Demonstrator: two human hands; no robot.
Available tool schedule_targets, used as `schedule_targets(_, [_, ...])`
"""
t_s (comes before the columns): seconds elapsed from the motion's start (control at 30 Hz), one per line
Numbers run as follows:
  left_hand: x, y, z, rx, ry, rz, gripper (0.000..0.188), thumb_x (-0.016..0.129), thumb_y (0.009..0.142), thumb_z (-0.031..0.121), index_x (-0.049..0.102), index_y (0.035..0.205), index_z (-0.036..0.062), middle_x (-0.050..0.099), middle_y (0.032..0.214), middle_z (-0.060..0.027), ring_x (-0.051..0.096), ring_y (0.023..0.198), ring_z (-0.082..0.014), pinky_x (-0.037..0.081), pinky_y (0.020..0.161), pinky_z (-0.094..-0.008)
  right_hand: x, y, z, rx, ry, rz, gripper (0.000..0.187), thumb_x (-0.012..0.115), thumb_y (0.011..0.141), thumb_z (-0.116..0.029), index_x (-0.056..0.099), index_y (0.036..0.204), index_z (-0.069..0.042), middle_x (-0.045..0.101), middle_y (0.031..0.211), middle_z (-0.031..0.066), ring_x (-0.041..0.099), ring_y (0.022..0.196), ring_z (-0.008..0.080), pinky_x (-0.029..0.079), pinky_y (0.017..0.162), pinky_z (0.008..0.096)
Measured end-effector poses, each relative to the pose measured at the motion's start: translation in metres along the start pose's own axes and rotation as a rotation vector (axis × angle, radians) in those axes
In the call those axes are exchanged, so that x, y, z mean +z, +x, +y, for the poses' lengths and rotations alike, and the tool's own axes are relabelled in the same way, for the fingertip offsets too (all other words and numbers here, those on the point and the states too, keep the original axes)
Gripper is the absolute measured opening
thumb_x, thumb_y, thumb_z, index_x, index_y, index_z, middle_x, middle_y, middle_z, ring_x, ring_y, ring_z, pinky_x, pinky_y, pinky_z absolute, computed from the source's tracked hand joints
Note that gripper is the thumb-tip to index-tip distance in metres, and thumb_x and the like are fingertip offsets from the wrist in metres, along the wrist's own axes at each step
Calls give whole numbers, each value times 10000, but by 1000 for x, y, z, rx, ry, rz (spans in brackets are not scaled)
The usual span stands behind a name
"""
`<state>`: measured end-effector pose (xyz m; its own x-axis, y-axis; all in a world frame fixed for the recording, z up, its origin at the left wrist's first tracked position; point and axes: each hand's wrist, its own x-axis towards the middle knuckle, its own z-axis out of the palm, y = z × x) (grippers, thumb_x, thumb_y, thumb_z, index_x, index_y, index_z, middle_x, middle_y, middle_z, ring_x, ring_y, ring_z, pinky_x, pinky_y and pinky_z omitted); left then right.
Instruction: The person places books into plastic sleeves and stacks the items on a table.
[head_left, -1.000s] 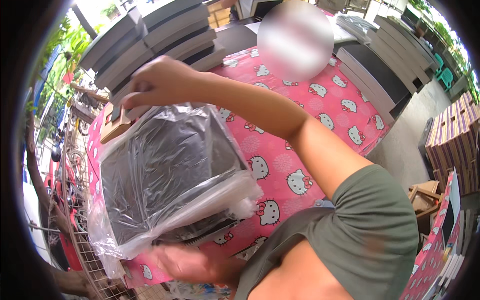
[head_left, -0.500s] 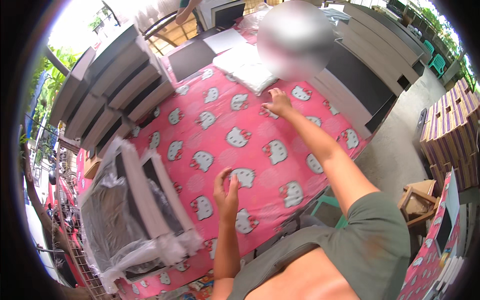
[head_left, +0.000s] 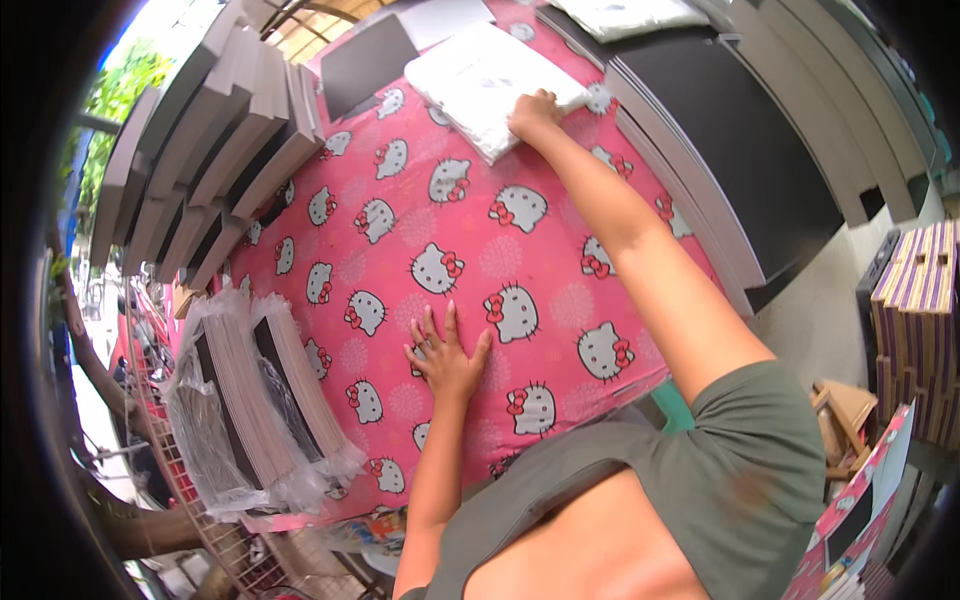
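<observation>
My left hand (head_left: 447, 362) lies flat on the pink tablecloth (head_left: 400, 270) with a cat-face print, fingers spread, holding nothing. At the far side of the table my right hand (head_left: 537, 113) is closed on the near right edge of a stack of white plastic bags (head_left: 470, 75). Its fingers are curled, and the fingertips are partly hidden against the white plastic. A dark grey sheet (head_left: 368, 62) and a pale sheet (head_left: 445, 20) lie just beyond the bags.
Stacked grey-edged boards (head_left: 215, 150) stand at the left. Nearer, other boards are wrapped in clear plastic (head_left: 205, 420). Long dark panels (head_left: 730, 140) line the right side, with another white plastic packet (head_left: 630, 15) on top. Bundled cardboard pieces (head_left: 915, 330) stand on the floor at right.
My right hand has reached farther out and taken hold of the white bags' edge. My left hand has lowered onto the tablecloth and spread. The view has shifted; the blurred shape has gone.
</observation>
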<state>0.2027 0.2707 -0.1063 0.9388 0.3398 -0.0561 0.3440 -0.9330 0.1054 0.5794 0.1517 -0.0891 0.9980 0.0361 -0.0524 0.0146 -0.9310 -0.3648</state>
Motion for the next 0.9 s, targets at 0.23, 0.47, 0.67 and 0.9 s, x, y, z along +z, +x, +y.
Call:
schedule_targets(0.23, [18, 6, 2, 72, 41, 42, 724, 427, 760, 610, 246, 1337, 214, 162, 1389, -139, 107, 1278, -372, 92, 964, -589, 27, -7, 2, -21, 162, 117, 318, 474, 805, -121, 483, 1117, -61, 519, 1109, 141, 530, 1002, 281, 467, 806, 380])
schedule_targets(0.47, [28, -5, -11, -25, 75, 26, 723, 331, 798, 628, 182, 1358, 195, 157, 1392, -164, 126, 1285, -351, 108, 974, -571, 93, -199, -16, -225, 352, 626, 366, 597, 655, -166, 564, 950, 49, 521, 1050, 183, 465, 1039, 339, 317, 951, 418])
schedule_targets(0.67, [24, -12, 16, 47, 75, 8, 735, 269, 796, 651, 185, 1360, 188, 142, 1398, -160, 138, 1281, -356, 126, 976, -571, 76, -222, 23, -108, 965, 506, 177, 577, 678, -188, 629, 742, -31, 583, 843, 126, 545, 845, 278, 411, 790, 373])
schedule_targets(0.9, [18, -28, 9, 53, 63, -45, 770, 249, 797, 653, 176, 1361, 135, 104, 1406, -157, 94, 1290, -360, 100, 991, -572, 74, -260, 23, -56, 1173, 546, 165, 535, 696, -179, 616, 723, -38, 598, 759, 137, 570, 734, 296, 440, 680, 394])
